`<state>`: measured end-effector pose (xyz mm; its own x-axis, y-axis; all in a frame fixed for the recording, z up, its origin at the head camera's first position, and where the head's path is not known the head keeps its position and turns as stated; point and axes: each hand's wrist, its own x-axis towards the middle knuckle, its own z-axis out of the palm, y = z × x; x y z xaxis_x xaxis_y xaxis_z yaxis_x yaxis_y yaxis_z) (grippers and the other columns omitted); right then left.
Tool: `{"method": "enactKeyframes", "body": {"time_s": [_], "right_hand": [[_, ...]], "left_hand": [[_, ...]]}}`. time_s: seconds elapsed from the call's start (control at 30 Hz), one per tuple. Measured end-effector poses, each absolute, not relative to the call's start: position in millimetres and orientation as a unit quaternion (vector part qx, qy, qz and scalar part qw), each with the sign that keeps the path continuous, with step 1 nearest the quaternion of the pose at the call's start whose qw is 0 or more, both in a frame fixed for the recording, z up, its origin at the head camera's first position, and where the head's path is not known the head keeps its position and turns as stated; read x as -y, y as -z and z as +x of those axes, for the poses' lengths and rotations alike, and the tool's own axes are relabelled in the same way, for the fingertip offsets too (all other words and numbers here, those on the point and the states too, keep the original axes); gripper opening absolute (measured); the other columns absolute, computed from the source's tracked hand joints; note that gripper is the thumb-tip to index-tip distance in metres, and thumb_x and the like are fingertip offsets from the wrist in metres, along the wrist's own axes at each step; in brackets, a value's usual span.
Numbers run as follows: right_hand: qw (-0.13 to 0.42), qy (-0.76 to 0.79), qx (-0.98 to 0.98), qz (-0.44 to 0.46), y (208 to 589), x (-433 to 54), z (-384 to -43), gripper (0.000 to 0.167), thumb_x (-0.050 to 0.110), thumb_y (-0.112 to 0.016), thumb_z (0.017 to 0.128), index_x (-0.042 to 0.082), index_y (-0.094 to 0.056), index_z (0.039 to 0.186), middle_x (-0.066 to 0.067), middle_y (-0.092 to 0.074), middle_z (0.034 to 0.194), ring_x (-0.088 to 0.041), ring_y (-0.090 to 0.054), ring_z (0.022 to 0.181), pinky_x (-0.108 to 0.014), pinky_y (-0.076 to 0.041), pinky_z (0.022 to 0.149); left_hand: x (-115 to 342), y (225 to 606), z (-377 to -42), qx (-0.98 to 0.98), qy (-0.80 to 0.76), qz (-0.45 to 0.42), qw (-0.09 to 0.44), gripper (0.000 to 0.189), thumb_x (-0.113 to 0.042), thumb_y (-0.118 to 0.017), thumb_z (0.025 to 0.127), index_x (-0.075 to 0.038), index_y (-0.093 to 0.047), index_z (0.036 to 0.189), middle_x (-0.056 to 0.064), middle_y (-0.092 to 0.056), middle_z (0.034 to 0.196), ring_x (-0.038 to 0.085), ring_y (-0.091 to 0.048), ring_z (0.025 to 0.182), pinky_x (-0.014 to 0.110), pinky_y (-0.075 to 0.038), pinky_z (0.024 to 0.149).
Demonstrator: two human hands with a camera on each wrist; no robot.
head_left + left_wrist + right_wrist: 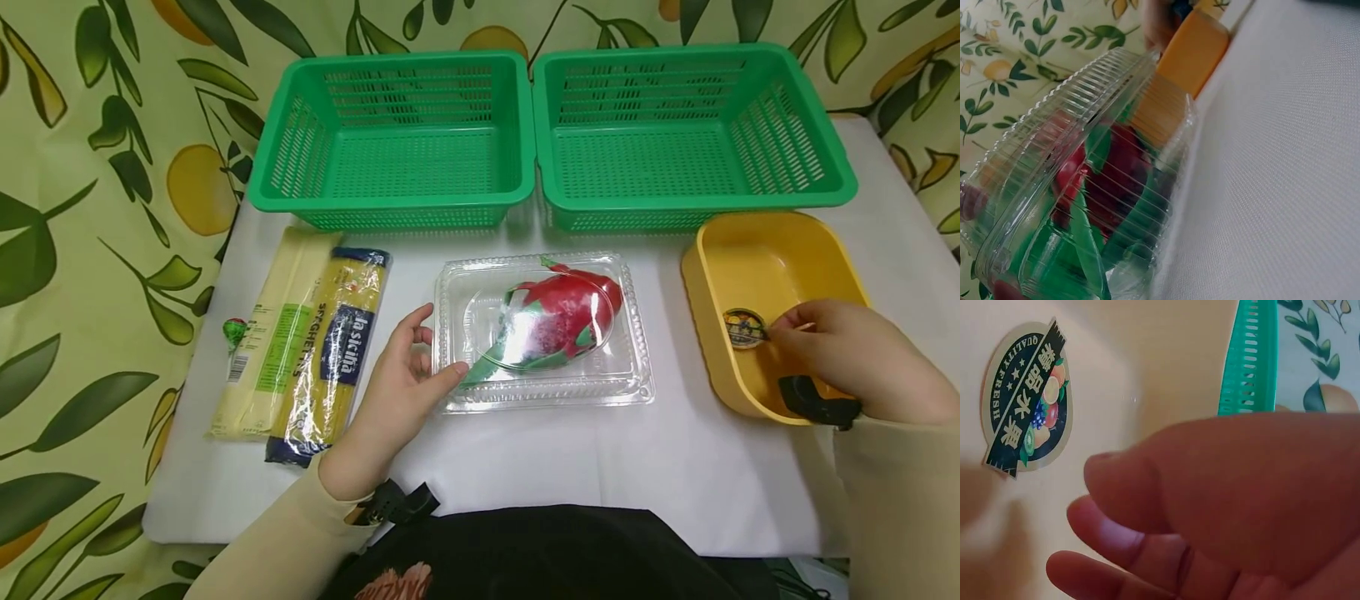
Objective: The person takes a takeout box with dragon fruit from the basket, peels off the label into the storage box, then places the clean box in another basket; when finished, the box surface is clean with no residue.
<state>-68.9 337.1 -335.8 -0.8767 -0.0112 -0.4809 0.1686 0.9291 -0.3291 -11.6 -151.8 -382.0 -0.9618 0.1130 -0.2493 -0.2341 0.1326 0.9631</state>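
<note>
A clear plastic clamshell box [543, 396] lies in the middle of the table with a red dragon fruit [573, 312] with green tips inside. My left hand [401, 396] is at the box's left side, its thumb at the near left corner and its fingers relaxed along the edge. On the right, my right hand [840, 350] reaches into a yellow bin [768, 242]. An oval fruit label [1027, 397], dark with a banner and printed fruit, lies inside that bin. In the right wrist view the loosely bent fingertips are just beside the label, apart from it.
Two green baskets, left [412, 158] and right [652, 158], stand side by side along the back. Left of the box lie a spaghetti pack [337, 350], a pale noodle pack [273, 333] and a small green-wrapped lollipop [234, 332].
</note>
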Motion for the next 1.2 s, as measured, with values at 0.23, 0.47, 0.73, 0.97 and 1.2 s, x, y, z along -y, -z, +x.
{"method": "enactKeyframes", "body": {"time_s": [0.23, 0.47, 0.73, 0.97, 1.2], "right_hand": [[0.204, 0.146, -0.967, 0.047, 328.7, -331.8, -70.9, 0.052, 0.036, -0.057, 0.112, -0.011, -0.060, 0.131, -0.042, -0.063, 0.126, -0.049, -0.060, 0.100, -0.038, -0.043, 0.071], [0.080, 0.121, -0.987, 0.065, 293.4, -318.8, -94.3, 0.050, 0.033, -0.056, 0.113, -0.014, -0.057, 0.130, -0.046, -0.059, 0.127, -0.058, -0.059, 0.105, -0.047, -0.043, 0.069], [0.016, 0.158, -0.978, 0.137, 273.4, -313.2, -161.9, 0.075, 0.041, -0.043, 0.114, -0.010, -0.032, 0.167, -0.041, -0.032, 0.170, -0.065, -0.043, 0.140, -0.071, -0.052, 0.086], [0.104, 0.177, -0.972, 0.111, 296.1, -335.6, -202.7, 0.100, 0.063, -0.035, 0.112, -0.006, 0.002, 0.173, -0.043, -0.004, 0.176, -0.070, -0.019, 0.156, -0.082, -0.019, 0.126], [0.149, 0.168, -0.971, 0.084, 309.3, -338.8, -207.3, 0.101, 0.067, -0.024, 0.111, -0.004, 0.017, 0.169, -0.038, 0.023, 0.175, -0.071, 0.000, 0.159, -0.084, -0.011, 0.126]], "left_hand": [[150.7, 381.9, -11.9, -0.732, -0.666, -0.039, 0.136, 0.091, 0.001, -0.076, 0.096, -0.005, -0.025, 0.172, 0.015, -0.048, 0.124, 0.009, -0.063, 0.082, 0.021, -0.057, 0.071], [150.2, 381.4, -11.1, -0.728, -0.671, -0.034, 0.134, 0.093, 0.003, -0.075, 0.095, -0.006, -0.024, 0.172, 0.014, -0.048, 0.120, 0.007, -0.063, 0.079, 0.022, -0.058, 0.070], [150.2, 379.6, -11.1, -0.737, -0.662, -0.028, 0.133, 0.087, 0.004, -0.074, 0.096, -0.007, -0.030, 0.171, 0.014, -0.045, 0.119, 0.007, -0.060, 0.077, 0.021, -0.054, 0.065], [144.4, 381.6, -10.6, -0.686, -0.713, -0.023, 0.144, 0.088, 0.010, -0.065, 0.095, -0.007, -0.024, 0.170, 0.015, -0.045, 0.122, 0.011, -0.070, 0.091, 0.024, -0.063, 0.076], [142.4, 378.9, -9.1, -0.645, -0.752, -0.066, 0.118, 0.082, 0.012, -0.057, 0.090, -0.009, -0.029, 0.165, 0.004, -0.049, 0.111, 0.005, -0.055, 0.077, 0.016, -0.044, 0.060]]}}
